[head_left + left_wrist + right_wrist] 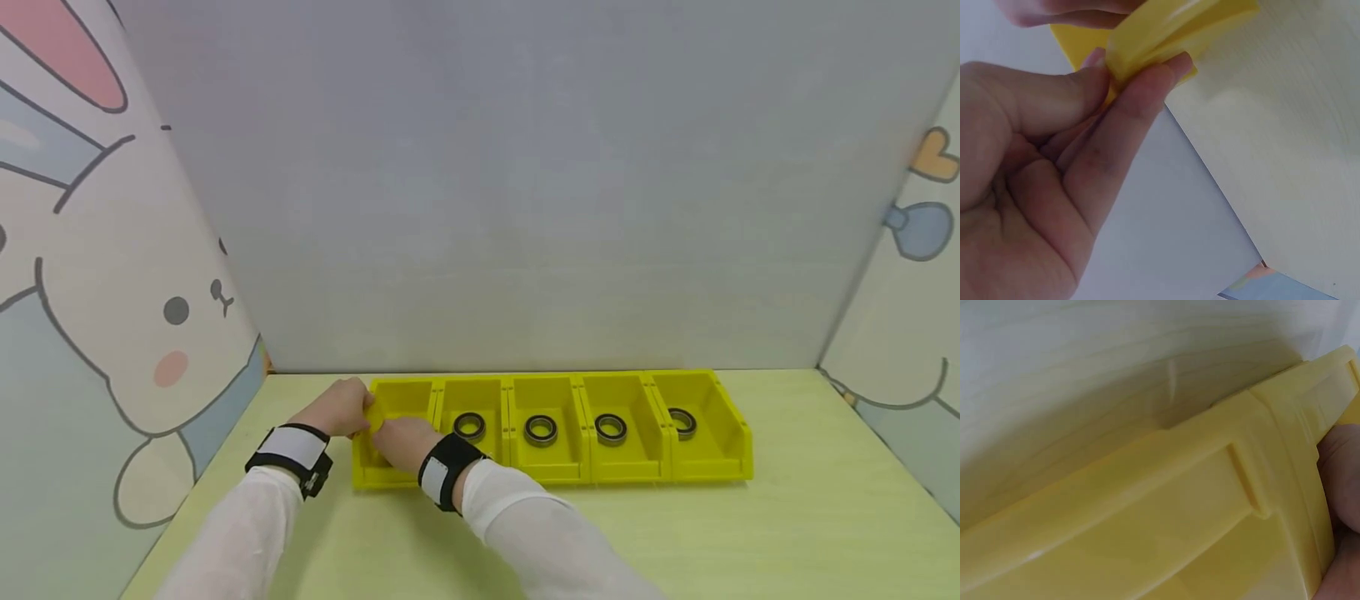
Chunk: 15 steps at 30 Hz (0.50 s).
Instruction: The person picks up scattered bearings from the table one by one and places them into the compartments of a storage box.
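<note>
Head view is showing, nearest the camera, two white sleeves (525, 533) reaching forward over the pale green table (787, 533), each wrist wearing a black strap. The right hand (403, 442) is lying over the front of the leftmost yellow bin (401, 398); its fingers are hidden inside, so whether they are gripping anything cannot be told — the right wrist view is giving only the bin's outer wall and a sliver of palm. The left hand (339, 408) is sitting at that bin's left rim; the left wrist view is showing thumb and forefinger (1141, 119) pinching the yellow edge, remaining fingers loosely curled. Further right, four more bins are standing in a row, touching side by side, each holding one black ring (469, 426) lying flat. Judgement: four of five bins are looking filled — the leftmost is where work is going on, and no ring is visible in it behind the hand. Behind the row, a plain grey backdrop (525, 208) is closing the scene, with cartoon rabbit panels (112, 292) at the sides.
</note>
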Motion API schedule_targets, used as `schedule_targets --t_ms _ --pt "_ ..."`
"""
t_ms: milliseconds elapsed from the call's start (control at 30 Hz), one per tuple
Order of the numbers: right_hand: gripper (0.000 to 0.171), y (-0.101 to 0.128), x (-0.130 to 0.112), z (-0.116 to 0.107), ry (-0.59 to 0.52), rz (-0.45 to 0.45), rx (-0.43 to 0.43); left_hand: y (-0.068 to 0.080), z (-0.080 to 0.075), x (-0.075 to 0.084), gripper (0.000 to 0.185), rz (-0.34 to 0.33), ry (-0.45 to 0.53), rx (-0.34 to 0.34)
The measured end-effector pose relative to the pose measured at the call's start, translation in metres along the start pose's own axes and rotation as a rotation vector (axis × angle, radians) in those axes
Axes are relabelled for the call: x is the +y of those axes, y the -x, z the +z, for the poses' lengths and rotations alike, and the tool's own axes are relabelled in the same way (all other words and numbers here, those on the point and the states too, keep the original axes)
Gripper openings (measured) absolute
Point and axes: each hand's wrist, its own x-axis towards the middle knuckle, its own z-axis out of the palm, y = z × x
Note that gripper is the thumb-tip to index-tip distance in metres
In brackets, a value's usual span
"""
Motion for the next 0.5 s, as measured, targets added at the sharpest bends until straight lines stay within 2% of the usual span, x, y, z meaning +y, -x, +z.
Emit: schedule_targets --t_ms 200,333,500 --pt "0.012 0.011 0.003 -0.005 0.096 -0.011 -0.052 -0.001 0.002 0.005 0.041 0.002 0.026 -0.006" --pt "0.021 0.021 0.010 -0.012 0.120 -0.073 -0.045 -0.001 0.003 0.004 0.040 -0.001 0.040 -0.008" --pt "0.048 0.055 0.032 -0.031 0.063 -0.112 -0.002 0.005 0.003 0.001 0.005 -0.015 0.023 -0.023"
